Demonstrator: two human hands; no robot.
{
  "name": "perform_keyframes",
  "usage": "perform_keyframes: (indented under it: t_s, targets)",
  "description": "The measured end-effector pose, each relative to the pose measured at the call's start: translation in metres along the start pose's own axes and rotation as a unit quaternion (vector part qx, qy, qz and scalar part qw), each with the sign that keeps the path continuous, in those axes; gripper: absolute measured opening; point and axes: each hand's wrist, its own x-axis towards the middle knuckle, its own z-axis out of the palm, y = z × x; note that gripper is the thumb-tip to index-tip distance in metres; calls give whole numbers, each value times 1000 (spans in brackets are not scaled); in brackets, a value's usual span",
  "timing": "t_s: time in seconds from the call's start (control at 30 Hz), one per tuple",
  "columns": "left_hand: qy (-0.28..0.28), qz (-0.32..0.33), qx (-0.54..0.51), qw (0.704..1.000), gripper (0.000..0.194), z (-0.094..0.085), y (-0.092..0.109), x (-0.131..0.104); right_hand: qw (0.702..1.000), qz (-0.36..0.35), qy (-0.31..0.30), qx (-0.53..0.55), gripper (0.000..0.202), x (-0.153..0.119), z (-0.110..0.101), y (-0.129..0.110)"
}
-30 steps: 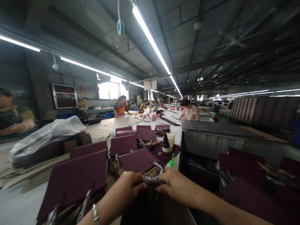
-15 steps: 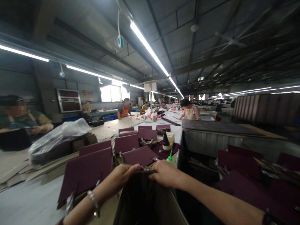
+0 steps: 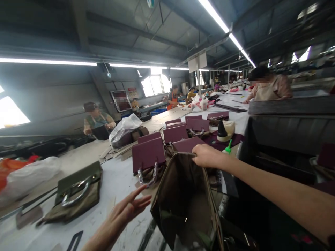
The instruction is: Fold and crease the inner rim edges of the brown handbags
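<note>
An olive-brown handbag point(image 3: 180, 184) stands at the table's near edge, its mouth gaping towards me so that the dark lining shows. My right hand point(image 3: 209, 156) pinches the far top rim of this bag. To the left of the bag, my left hand point(image 3: 128, 209) is open, fingers stretched out, apart from the bag and over the white tabletop. Just beyond are several maroon handbags point(image 3: 148, 153), their handles wrapped in clear film.
A green and brown handbag point(image 3: 78, 191) lies at the left. Behind the maroon bags are a cream container with a black cone point(image 3: 222, 130) and a green-nozzled bottle point(image 3: 228, 148). Plastic wrap point(image 3: 125, 129) covers a pile. A co-worker point(image 3: 272, 83) leans over the table at right; others work farther off.
My view has swung left. My left hand has let go of the bag's rim and moved away with its fingers spread. The bag's mouth now gapes wider; my right hand keeps its grip.
</note>
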Motion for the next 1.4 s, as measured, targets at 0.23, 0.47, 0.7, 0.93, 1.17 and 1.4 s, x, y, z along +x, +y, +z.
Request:
perform_keyframes:
  t_s: [0.23, 0.47, 0.7, 0.93, 1.17, 1.4]
  targets:
    - [85, 25, 231, 969, 62, 13, -13, -7, 999, -1, -29, 16, 25, 6, -2, -16]
    - [52, 103, 260, 959, 36, -5, -9, 35, 999, -5, -25, 31, 25, 13, 0, -14]
    - [1, 96, 208, 973, 29, -17, -15, 53, 1000, -10, -17, 24, 27, 28, 11, 5]
    - [-25, 72, 143, 987, 21, -23, -14, 67, 999, -31, 2, 14, 27, 31, 14, 9]
    - [-40, 48, 100, 993, 21, -35, -12, 80, 997, -69, 14, -7, 31, 27, 12, 11]
    - [-91, 56, 63, 992, 31, -44, 5, 96, 994, -95, 18, -51, 33, 28, 10, 15]
